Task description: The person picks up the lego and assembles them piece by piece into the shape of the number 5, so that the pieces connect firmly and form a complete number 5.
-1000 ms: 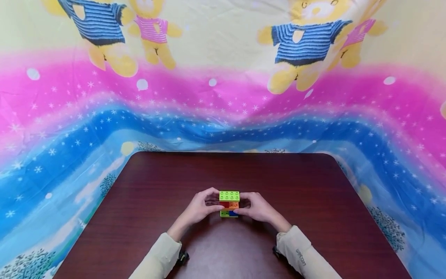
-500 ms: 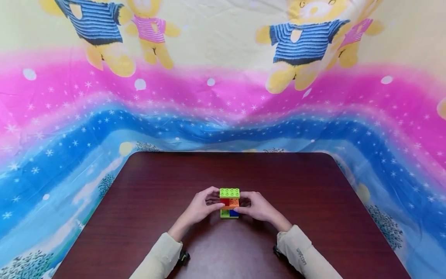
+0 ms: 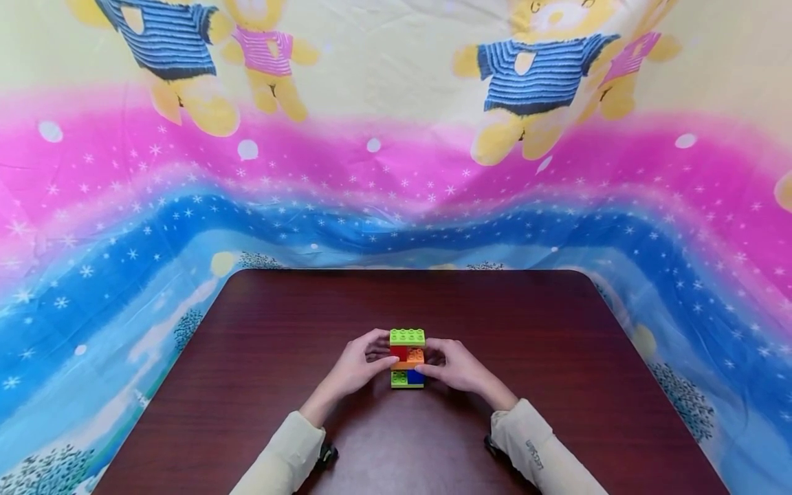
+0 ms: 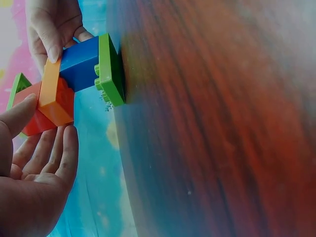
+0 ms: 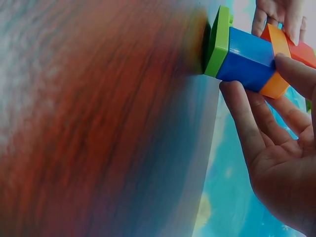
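A small stack of toy building bricks stands upright between my two hands at the middle of the table [image 3: 402, 302]. Its bottom is a green plate [image 4: 113, 74]; a blue brick [image 5: 247, 57] rises from the right half. Over that lies an orange plate [image 4: 53, 98], then a red brick [image 3: 398, 353] at the left, and a studded green plate [image 3: 407, 337] on top. My left hand [image 3: 355, 363] pinches the stack at the red brick, thumb in front. With thumb and fingers, my right hand [image 3: 456, 364] holds the orange plate and blue brick. The far fingers are partly hidden.
A cloth backdrop [image 3: 396, 172] with printed bears and snowflakes hangs behind the table and down both sides. Light sleeves [image 3: 278, 450] and dark wrist straps [image 3: 326, 454] show at the forearms, close over the tabletop.
The stack has tipped back upright: its top green plate has moved up and away, and its front shows taller. Both hands keep their hold and have hardly moved.
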Tool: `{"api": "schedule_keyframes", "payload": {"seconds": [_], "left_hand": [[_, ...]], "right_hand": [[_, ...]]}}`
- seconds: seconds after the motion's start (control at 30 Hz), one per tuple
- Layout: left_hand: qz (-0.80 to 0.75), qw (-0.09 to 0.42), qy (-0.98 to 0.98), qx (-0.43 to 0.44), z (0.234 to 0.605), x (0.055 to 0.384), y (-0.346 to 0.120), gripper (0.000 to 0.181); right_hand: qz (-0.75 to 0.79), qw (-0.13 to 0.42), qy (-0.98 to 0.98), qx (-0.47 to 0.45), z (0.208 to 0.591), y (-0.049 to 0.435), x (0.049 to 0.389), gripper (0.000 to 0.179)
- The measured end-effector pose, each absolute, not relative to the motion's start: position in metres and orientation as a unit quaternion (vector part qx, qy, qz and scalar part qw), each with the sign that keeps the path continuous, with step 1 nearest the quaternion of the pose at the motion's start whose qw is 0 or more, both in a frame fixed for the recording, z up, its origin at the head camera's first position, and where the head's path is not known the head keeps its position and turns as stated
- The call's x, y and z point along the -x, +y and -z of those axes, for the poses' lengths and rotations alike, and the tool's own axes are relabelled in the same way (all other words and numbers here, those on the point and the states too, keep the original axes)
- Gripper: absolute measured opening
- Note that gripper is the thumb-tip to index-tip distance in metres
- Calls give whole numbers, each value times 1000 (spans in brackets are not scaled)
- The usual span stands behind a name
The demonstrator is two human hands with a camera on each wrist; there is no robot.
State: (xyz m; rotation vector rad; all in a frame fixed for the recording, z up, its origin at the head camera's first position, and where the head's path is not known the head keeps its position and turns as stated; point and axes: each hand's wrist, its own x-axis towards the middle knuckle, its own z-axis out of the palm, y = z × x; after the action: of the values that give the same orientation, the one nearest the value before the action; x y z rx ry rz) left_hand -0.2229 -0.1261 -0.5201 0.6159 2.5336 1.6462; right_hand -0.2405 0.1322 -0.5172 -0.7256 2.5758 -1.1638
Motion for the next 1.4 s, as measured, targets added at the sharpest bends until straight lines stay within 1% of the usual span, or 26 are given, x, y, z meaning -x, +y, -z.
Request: {"api": "schedule_keyframes", "payload": {"seconds": [0.23,0.33,0.87,1.03,1.23,1.4], "left_hand": [[-531,22,824,-195,520,224,-126,61],[-534,20,822,-196,519,225,-126,64],[-531,9,824,-195,517,227,-124,63],[-533,2,823,-195,518,230,-123,65],[-521,-4,830,-200,520,234,-123,62],[-514,-1,835,-195,519,239,-122,61]], "right_hand": [[404,108,878,234,518,130,240,43],[412,107,875,232,519,129,240,42],[423,113,869,230,521,128,239,50],[427,110,868,230,522,128,239,51],[428,108,869,224,522,128,239,52],[449,119,856,227,523,127,239,60]]}}
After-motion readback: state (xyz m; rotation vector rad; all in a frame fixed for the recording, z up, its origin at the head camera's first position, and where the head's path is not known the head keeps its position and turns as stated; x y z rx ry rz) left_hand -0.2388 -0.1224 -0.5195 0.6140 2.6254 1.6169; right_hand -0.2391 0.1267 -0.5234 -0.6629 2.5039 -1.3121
